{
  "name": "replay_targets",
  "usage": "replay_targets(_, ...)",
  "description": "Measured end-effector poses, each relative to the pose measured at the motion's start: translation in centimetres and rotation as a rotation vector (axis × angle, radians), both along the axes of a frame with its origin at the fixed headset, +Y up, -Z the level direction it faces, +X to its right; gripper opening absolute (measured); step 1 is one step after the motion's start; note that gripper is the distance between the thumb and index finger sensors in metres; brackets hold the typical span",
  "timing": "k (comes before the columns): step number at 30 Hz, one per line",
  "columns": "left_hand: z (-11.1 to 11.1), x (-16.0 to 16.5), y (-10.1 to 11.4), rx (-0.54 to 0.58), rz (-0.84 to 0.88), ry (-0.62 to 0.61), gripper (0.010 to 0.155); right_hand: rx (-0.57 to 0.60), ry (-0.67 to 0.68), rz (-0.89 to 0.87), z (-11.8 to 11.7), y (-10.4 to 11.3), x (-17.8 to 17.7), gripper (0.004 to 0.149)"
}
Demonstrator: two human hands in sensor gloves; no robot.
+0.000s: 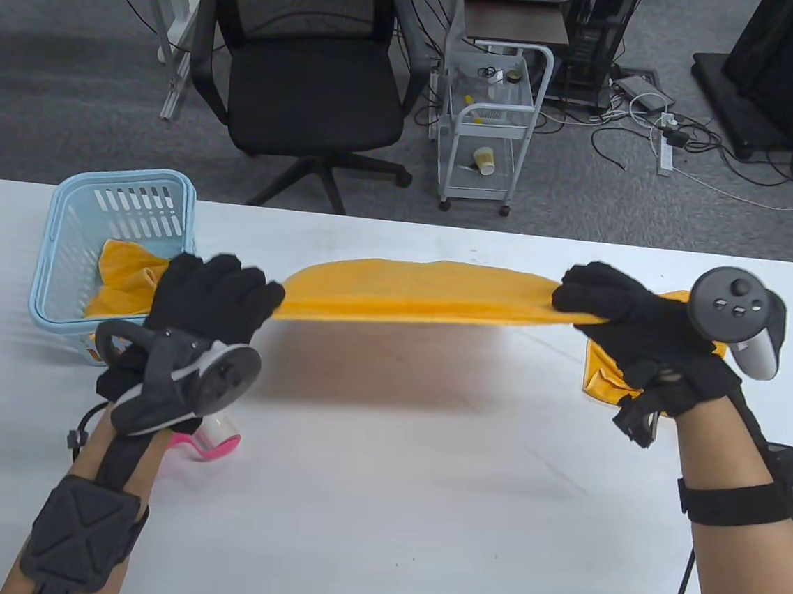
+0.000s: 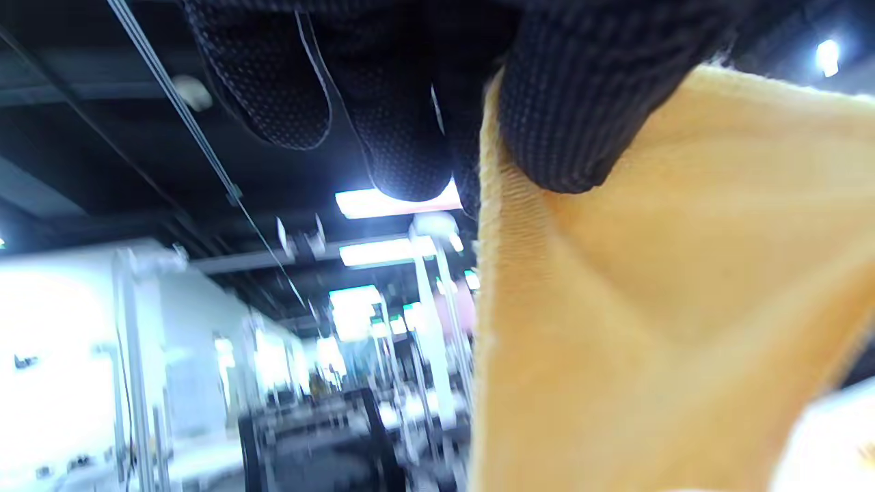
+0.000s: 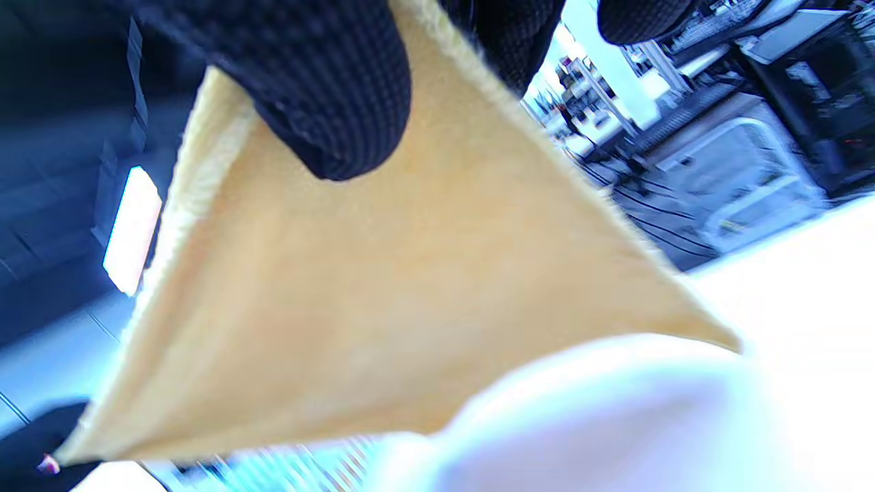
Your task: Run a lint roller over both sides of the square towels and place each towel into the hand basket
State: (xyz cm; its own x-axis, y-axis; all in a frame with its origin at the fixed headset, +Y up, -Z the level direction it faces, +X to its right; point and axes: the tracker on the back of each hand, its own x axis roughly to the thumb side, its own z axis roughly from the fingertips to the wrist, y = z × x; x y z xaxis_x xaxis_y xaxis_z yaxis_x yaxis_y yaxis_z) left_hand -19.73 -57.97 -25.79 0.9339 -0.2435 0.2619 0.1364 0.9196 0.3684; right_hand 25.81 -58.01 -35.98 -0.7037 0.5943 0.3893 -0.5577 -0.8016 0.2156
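Left hand [image 1: 210,300] and right hand [image 1: 618,318]: each pinches an end of one orange towel [image 1: 418,292], stretched above desk centre. Basket [image 1: 72,210], far-left corner: one towel in. Lint roller [image 1: 215,437] lies idle near the front-left edge. Judged partway.

Orange towel [image 1: 411,291], pale blue basket [image 1: 68,209], pink lint roller [image 1: 214,444], black-gloved hands

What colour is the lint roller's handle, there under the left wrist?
Pink. The lint roller lies on the table beside the left forearm; the table view shows it best.
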Motion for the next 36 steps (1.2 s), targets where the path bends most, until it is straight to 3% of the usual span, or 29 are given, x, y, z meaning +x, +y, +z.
replay_targets(1, 0.2, 0.2, -1.5, -0.029, -0.023, -0.002, 0.037, -0.011, 0.003, 0.049, 0.1, -1.2, -0.2, 0.040)
replay_targets(4, 0.8, 1.9, -9.6, -0.221, -0.150, -0.030, 0.037, -0.144, 0.061, 0.222, 1.0, -8.6, -1.5, 0.041)
replay_targets(7, 1.5, 3.4, -14.3, -0.408, -0.264, -0.075, 0.038, -0.219, 0.096, 0.339, 2.1, -13.1, -2.0, 0.042)
replay_targets(12, 3.2, 4.8, -17.6, -0.628, -0.368, -0.151, 0.039, -0.339, 0.186, 0.506, 4.6, -17.5, -2.1, 0.048)
replay_targets(13, 3.4, 4.9, -17.7, -0.652, -0.371, -0.161, 0.038, -0.346, 0.196, 0.532, 4.9, -17.8, -2.0, 0.048)
replay_targets(15, 4.0, 5.1, -18.0, -0.712, -0.352, -0.185, 0.040, -0.385, 0.238, 0.614, 5.8, -18.4, -1.6, 0.062)
replay_targets(18, 4.6, 5.1, -18.2, -0.814, -0.350, -0.198, 0.045, -0.445, 0.254, 0.605, 6.7, -18.7, -1.0, 0.071)
replay_targets(22, 4.5, 4.2, -17.5, -0.857, -0.294, -0.195, 0.053, -0.424, 0.213, 0.509, 6.9, -18.4, 0.0, 0.068)
replay_targets(27, 3.9, 1.6, -14.8, -0.814, -0.100, -0.147, 0.053, -0.373, 0.158, 0.381, 7.0, -18.2, 1.0, 0.051)
replay_targets(30, 3.4, -0.6, -13.1, -0.802, 0.003, -0.106, 0.051, -0.275, 0.112, 0.375, 7.3, -18.4, 1.2, 0.050)
replay_targets(33, 3.2, -2.8, -12.1, -0.773, 0.078, -0.037, 0.052, -0.235, 0.123, 0.498, 7.8, -18.9, 0.8, 0.076)
replay_targets(36, 2.5, -5.5, -11.9, -0.711, 0.036, 0.127, 0.056, -0.227, 0.139, 0.579, 8.1, -19.9, 0.2, 0.084)
